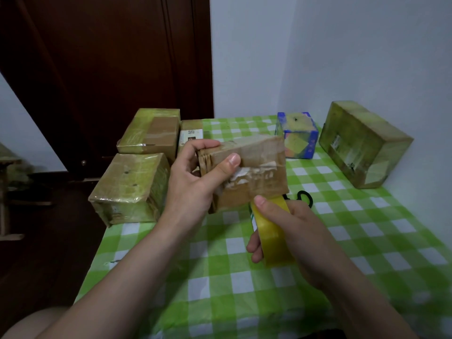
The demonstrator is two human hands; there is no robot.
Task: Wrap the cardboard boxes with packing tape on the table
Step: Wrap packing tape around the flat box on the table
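So the table [244,289] has a green and white checked cloth on it and there's stuff all round the edges. Left of centre in the frame sit three boxes that already look taped up and shiny: a near box [129,189] hanging a bit over the table's left edge, a far box [149,130] behind it, and a small labelled box [192,133] tucked in just right of that one, partly hidden by the left hand. Upper right there's a blue box [297,135] with coloured shapes on it, and a big box [364,145] lies right by the wall at the right. Black scissors [304,196] lie on the cloth just behind the right hand, only the handle loops showing. A dark wooden door [110,57] fills the upper left.

In the middle of the frame the plain brown box [256,167] is held up off the table, tilted, with crinkly old tape and a torn white label on its near face. The left hand [193,177] grips its left end, thumb pressed flat on the near face and fingers curled over the top. The right hand [300,231], just below, grips the yellow tape roll [271,238], thumb on the roll's top rim, fingers wrapped underneath. The roll's top sits right at the box's bottom edge; can't tell if any tape is stuck on.
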